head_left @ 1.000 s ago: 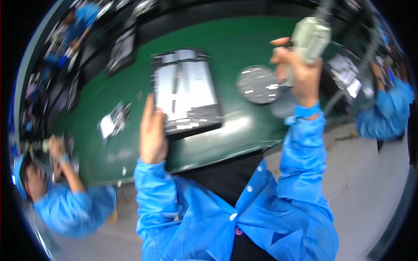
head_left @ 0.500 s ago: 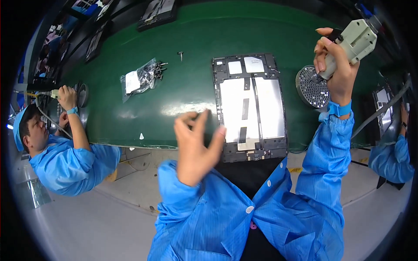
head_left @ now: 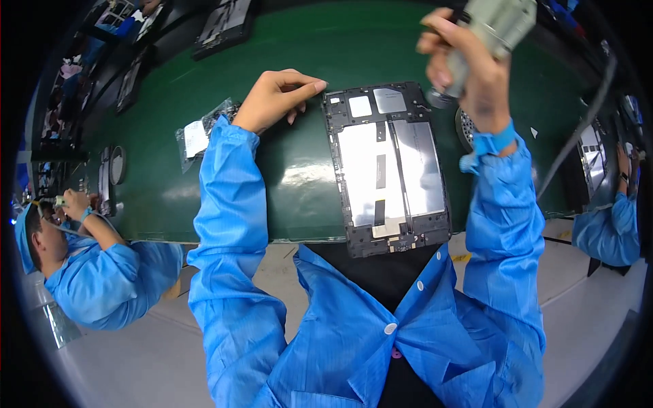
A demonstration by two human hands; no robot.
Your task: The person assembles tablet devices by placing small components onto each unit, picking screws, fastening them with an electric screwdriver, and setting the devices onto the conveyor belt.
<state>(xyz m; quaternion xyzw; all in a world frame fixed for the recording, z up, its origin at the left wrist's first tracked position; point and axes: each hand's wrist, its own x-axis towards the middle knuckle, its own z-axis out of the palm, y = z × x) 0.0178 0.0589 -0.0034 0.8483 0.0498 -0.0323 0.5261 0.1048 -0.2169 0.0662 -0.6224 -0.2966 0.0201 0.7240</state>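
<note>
Green worktop point(head_left: 299, 211) fills my remote view, the opened tablet point(head_left: 420, 163) lying at its near edge. Silver inner panels look seated — the cover is still off, and whether screws are in I cannot tell. Just beyond the tablet's far right corner, my right hand point(head_left: 481, 81) grips an electric screwdriver point(head_left: 503, 24). At its far left corner, my left hand point(head_left: 272, 102) has bent fingers — pinching anything, I can't tell. Left of it lies a plastic parts bag point(head_left: 195, 138); right, a half-hidden round tray point(head_left: 464, 129).
</note>
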